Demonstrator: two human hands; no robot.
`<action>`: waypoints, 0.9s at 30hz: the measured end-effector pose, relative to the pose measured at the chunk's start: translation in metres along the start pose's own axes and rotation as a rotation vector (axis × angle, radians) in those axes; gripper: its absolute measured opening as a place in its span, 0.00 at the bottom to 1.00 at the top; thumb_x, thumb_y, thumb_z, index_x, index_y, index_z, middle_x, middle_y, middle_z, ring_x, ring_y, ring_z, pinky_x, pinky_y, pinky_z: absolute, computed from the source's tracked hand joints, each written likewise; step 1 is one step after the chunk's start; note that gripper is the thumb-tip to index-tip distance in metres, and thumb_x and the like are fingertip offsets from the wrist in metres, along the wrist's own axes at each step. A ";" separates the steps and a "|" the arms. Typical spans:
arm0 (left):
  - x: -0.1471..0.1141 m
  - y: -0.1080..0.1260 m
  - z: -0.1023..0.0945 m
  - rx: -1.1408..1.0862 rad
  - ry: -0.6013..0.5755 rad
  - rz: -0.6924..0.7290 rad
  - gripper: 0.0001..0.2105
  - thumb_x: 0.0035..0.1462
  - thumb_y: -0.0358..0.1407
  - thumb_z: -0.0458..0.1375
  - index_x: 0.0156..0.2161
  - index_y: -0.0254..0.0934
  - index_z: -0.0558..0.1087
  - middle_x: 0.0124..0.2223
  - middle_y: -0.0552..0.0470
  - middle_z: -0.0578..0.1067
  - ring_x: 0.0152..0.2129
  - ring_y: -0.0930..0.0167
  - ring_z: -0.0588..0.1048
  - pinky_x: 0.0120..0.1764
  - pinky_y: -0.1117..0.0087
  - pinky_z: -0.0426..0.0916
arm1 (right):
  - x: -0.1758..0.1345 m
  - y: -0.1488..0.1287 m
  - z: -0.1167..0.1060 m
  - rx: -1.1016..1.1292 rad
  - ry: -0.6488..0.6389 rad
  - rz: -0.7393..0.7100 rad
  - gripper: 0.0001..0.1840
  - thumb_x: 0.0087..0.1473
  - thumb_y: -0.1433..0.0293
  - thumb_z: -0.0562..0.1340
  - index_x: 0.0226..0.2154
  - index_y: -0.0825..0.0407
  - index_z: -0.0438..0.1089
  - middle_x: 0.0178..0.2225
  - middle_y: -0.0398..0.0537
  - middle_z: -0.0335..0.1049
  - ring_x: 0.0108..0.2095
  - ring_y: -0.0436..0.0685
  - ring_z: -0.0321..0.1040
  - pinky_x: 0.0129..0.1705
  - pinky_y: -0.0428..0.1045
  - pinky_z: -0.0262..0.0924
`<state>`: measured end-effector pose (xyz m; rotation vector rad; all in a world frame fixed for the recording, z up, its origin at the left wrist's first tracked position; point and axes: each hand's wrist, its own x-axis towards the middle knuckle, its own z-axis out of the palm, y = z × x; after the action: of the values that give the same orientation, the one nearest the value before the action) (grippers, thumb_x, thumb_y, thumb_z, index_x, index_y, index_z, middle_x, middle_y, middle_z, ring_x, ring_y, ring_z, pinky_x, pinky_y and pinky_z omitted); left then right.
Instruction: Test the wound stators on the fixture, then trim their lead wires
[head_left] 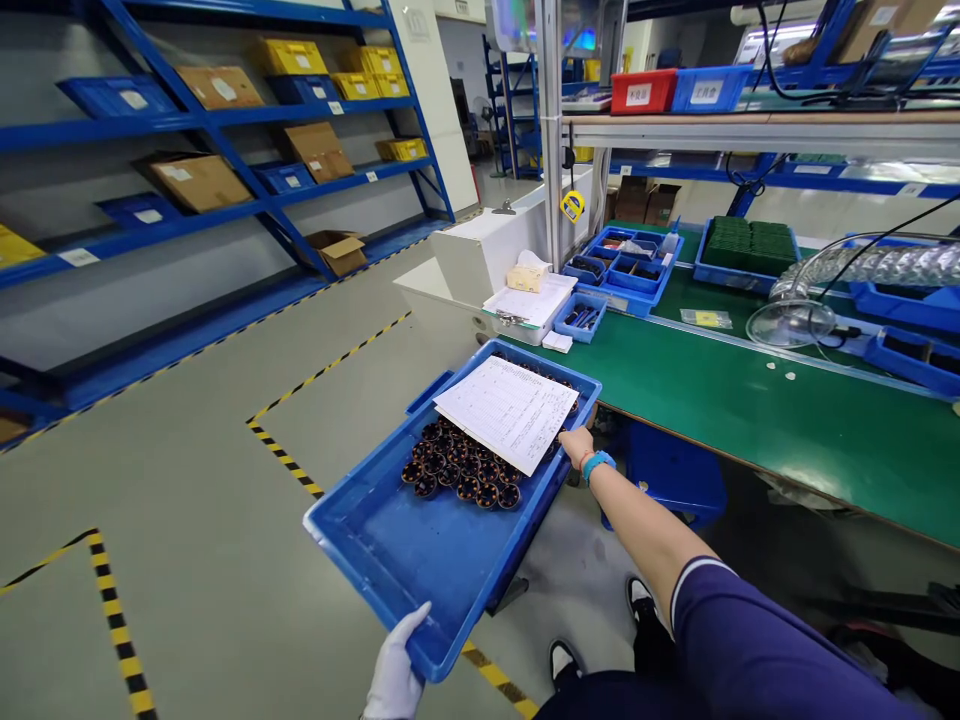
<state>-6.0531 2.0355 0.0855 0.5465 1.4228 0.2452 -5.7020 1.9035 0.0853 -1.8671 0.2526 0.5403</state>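
Note:
A large blue plastic tray (397, 560) is in front of me, angled over the floor beside the workbench. My left hand (397, 668), in a white glove, grips its near corner, thumb over the rim. Bare, with a blue wristband, my right hand (577, 446) is closed on the tray's right side rim, close to the paper's edge. Inside the tray, several small round dark parts with orange dots (465, 470) are packed together toward the far half. A printed sheet of paper (510, 408) lies on top of them and hides some.
A green workbench (720, 375) runs along the right, bearing blue bins (622, 270), a clipboard (529, 300) and a silver duct hose (870, 265). Beneath it stands a blue stool (675, 475). Blue shelving (225, 205) lines the left wall. Striped tape (285, 455) marks the floor.

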 end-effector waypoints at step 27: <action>-0.004 0.000 0.001 0.085 0.060 -0.040 0.07 0.41 0.30 0.61 0.30 0.33 0.73 0.27 0.49 0.77 0.27 0.62 0.77 0.35 0.60 0.72 | -0.006 0.028 -0.014 -0.172 -0.044 -0.024 0.18 0.43 0.61 0.63 0.35 0.54 0.65 0.36 0.52 0.69 0.37 0.59 0.65 0.39 0.50 0.57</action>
<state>-6.0526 2.0336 0.0886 0.5834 1.5059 0.1704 -5.7156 1.8797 0.0689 -2.0196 0.1583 0.6010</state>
